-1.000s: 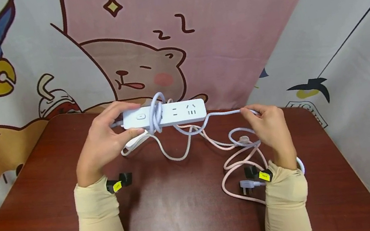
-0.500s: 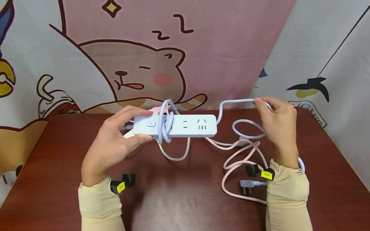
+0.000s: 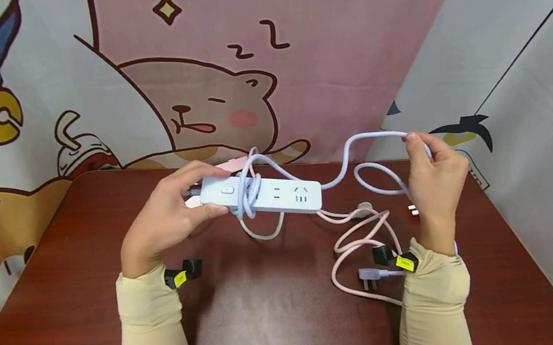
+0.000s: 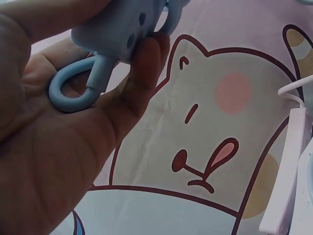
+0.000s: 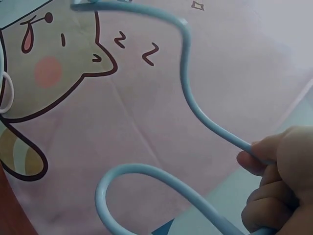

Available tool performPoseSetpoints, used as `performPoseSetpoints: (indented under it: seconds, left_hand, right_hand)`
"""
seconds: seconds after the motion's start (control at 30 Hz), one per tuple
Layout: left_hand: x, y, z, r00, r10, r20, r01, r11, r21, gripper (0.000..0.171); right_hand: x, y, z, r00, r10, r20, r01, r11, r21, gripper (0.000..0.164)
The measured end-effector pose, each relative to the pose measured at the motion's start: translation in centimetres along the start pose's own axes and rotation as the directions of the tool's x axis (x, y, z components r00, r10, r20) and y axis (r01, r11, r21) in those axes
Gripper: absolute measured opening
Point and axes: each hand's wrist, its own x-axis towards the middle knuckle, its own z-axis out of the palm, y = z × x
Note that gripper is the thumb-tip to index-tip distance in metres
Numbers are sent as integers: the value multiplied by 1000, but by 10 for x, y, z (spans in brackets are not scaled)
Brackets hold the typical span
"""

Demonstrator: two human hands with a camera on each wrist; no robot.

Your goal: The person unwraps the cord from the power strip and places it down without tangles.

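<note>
My left hand (image 3: 165, 215) grips the switch end of a white power strip (image 3: 288, 195), thumb at the front edge and fingers over the back one. The strip is raised above the table and tilts down to the right. Loops of its pale lavender cord (image 3: 335, 181) are wound around the strip near the left hand. In the left wrist view the cord's stiff sleeve (image 4: 101, 71) leaves the strip's end beside the palm. To the right, my right hand (image 3: 437, 182) pinches the cord between thumb and curled forefinger. From strip to hand the cord runs in a slack curve.
Behind the held strip lie a pink power strip (image 3: 232, 165) and part of a white one (image 3: 193, 201), partly hidden. A tangled pink cord (image 3: 348, 289) and a lavender plug (image 3: 368, 274) lie on the dark red table (image 3: 281, 330). A patterned curtain (image 3: 333, 53) hangs behind.
My right hand has moved right and drawn the cord with it. The left hand shifted slightly right, and the strip went from level to tilted. Fewer cord turns wrap the strip's right part.
</note>
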Motion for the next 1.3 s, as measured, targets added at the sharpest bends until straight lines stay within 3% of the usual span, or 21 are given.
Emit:
performPoseSetpoints:
  seconds: [0.2,0.37,0.53,0.63,1.3]
  left_hand:
    - [0,-1,-1,1000,-6,-9,6,1000,6,46]
    - [1,-1,-2,999,-22,-25,23,999,42,48]
    - [2,-2,-3,997,-60,-44,63,995,77,49]
    - [1,-3,-4,995,-75,-65,80,994,74,48]
    - [0,-17,-9,986,-108,-128,119,990,74,48]
  right_hand:
    - [0,-1,-5,998,60,36,-59,998,-29,24]
    - [1,-6,-9,990,140,17,-141,979,149,14]
    - [0,-15,-12,990,141,-18,-125,927,355,15]
    - [0,-17,-13,989,144,-24,-122,906,405,14]
    - [1,-16,-22,991,135,-14,-117,901,418,14]
